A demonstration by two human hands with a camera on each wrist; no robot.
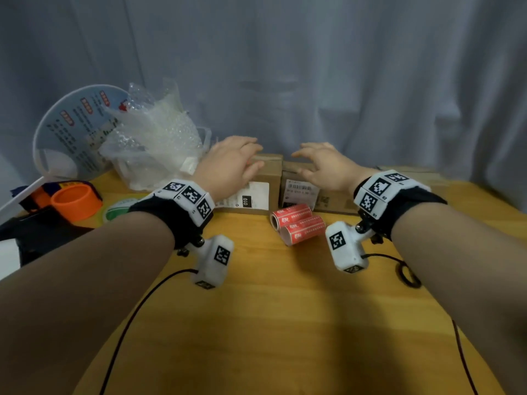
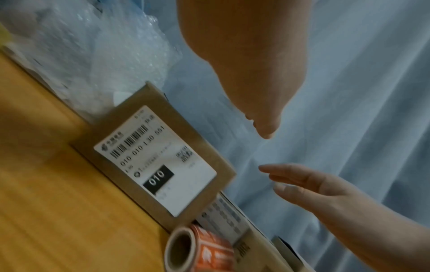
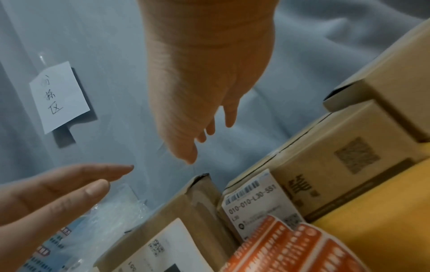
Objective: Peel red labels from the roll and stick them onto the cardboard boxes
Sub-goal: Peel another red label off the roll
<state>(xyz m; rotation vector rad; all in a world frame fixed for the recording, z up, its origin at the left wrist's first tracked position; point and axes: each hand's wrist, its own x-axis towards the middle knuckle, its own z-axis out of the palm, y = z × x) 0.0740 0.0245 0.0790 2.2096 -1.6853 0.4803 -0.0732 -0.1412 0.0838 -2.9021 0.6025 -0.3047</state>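
Observation:
Three brown cardboard boxes stand in a row at the back of the wooden table: a left box [image 1: 263, 178] [image 2: 197, 147] with a white shipping label, a middle box [image 1: 299, 189] [image 3: 251, 202] and a right box [image 1: 413, 175] [image 3: 337, 165]. Two rolls of red labels [image 1: 298, 223] [image 2: 200, 252] [image 3: 291, 248] lie just in front of them. My left hand [image 1: 245, 158] [image 2: 263, 114] hovers over the left box, fingers relaxed and empty. My right hand [image 1: 308, 161] [image 3: 200, 128] hovers over the middle box, fingers spread and empty. The two hands face each other, a small gap apart.
A bubble-wrap bag [image 1: 154, 138] and a round printed fan [image 1: 71, 132] stand at the back left. An orange tape roll [image 1: 75, 202] lies at the left edge. A black ring [image 1: 409, 276] lies on the right. A grey curtain [image 1: 313, 67] hangs behind.

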